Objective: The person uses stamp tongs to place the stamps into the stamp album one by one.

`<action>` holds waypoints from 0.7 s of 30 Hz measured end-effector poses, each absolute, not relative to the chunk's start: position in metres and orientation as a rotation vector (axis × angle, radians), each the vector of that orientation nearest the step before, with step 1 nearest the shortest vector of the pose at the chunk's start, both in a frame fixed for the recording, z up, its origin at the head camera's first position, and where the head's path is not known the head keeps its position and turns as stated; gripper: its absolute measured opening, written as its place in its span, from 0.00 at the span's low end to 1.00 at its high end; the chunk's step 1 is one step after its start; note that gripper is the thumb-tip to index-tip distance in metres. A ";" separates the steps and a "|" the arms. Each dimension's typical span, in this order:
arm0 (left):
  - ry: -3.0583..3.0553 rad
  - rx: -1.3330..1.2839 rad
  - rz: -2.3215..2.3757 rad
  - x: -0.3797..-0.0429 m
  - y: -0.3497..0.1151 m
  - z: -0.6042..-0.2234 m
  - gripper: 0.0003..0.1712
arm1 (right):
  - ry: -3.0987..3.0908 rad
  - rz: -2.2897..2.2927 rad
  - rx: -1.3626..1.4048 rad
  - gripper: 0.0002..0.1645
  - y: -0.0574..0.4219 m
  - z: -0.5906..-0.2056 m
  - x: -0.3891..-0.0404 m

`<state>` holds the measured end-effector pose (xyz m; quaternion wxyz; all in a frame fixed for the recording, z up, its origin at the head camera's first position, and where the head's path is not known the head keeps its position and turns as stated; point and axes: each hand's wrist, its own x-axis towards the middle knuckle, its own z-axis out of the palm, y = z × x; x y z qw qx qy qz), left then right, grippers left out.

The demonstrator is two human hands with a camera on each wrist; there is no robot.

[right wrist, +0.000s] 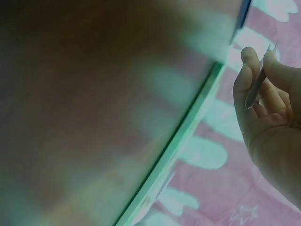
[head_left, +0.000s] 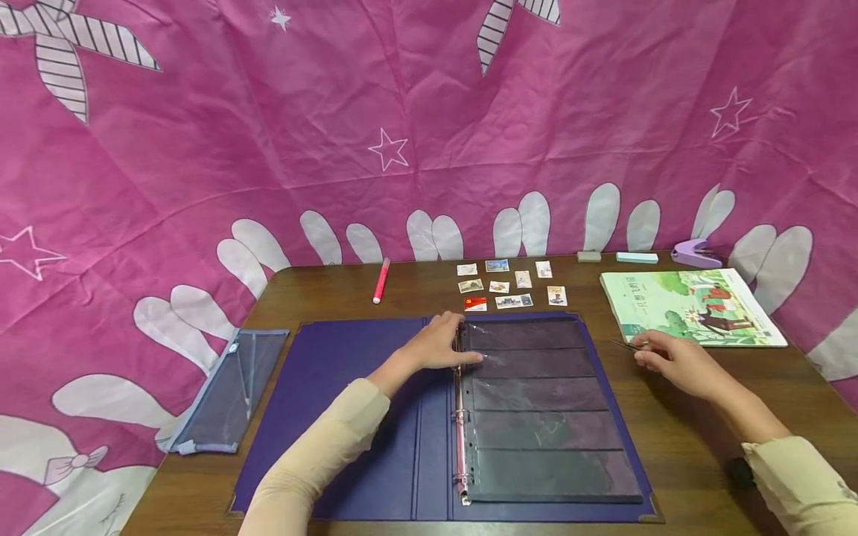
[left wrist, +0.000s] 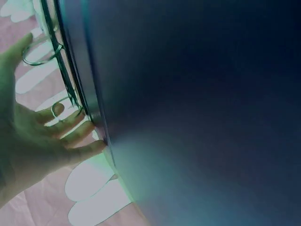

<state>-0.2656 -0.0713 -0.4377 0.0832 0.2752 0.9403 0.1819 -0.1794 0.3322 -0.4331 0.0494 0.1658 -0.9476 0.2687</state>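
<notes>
A blue ring binder [head_left: 355, 387] lies spread flat, with a black stamp page [head_left: 550, 428] of clear horizontal pockets on its metal rings [head_left: 459, 417]. My left hand [head_left: 436, 344] rests at the upper rings and the page's inner edge, thumb stretched over a pocket. In the left wrist view its fingers [left wrist: 77, 135] are spread beside the rings. Right of the binder, my right hand [head_left: 687, 366] pinches metal tweezers [right wrist: 256, 89] between thumb and fingers, their tips pointing left in the head view. Several postage stamps [head_left: 514, 301] lie beyond the binder's top edge.
A pink marker [head_left: 382, 281] lies behind the binder, a blue mesh zip pouch [head_left: 224, 394] to its left. Beyond my right hand are picture books [head_left: 690, 305], a purple stapler [head_left: 697, 254], a light-blue bar [head_left: 637, 257] and a grey block [head_left: 588, 257]. A pink curtain [head_left: 402, 97] hangs behind.
</notes>
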 end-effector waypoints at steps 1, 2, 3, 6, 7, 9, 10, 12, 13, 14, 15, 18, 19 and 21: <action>2.831 0.822 0.533 -0.266 -0.069 -0.438 0.48 | -2.896 0.838 0.502 0.14 0.327 -0.431 -0.184; 2.852 0.820 0.531 -0.267 -0.066 -0.439 0.46 | -2.897 0.858 0.503 0.16 0.321 -0.428 -0.189; 2.870 0.814 0.529 -0.268 -0.063 -0.440 0.43 | -2.897 0.885 0.497 0.18 0.316 -0.427 -0.194; 2.918 0.785 0.532 -0.270 -0.058 -0.445 0.37 | -2.892 1.010 0.448 0.20 0.298 -0.423 -0.209; 2.929 0.778 0.547 -0.271 -0.058 -0.447 0.35 | -2.884 1.055 0.429 0.20 0.291 -0.423 -0.214; 2.942 0.775 0.573 -0.272 -0.058 -0.450 0.33 | -2.871 1.137 0.386 0.20 0.279 -0.423 -0.225; 2.951 0.786 0.589 -0.272 -0.059 -0.452 0.32 | -2.864 1.164 0.367 0.21 0.273 -0.422 -0.231; 2.948 0.803 0.629 -0.273 -0.062 -0.454 0.32 | -2.844 1.176 0.334 0.21 0.260 -0.422 -0.243; 2.958 0.830 0.641 -0.273 -0.063 -0.454 0.32 | -2.834 1.166 0.317 0.20 0.254 -0.421 -0.249; 2.955 0.838 0.664 -0.273 -0.065 -0.453 0.32 | -2.824 1.140 0.304 0.20 0.249 -0.421 -0.256; 2.949 0.843 0.692 -0.273 -0.066 -0.453 0.31 | -2.813 1.108 0.289 0.20 0.243 -0.420 -0.262; 2.925 0.839 0.773 -0.274 -0.068 -0.452 0.29 | -2.781 1.017 0.253 0.20 0.229 -0.419 -0.283; 2.916 0.831 0.794 -0.274 -0.068 -0.452 0.28 | -2.782 0.994 0.249 0.20 0.225 -0.419 -0.290; 2.883 0.782 0.828 -0.276 -0.069 -0.454 0.26 | -2.798 0.975 0.254 0.20 0.216 -0.420 -0.304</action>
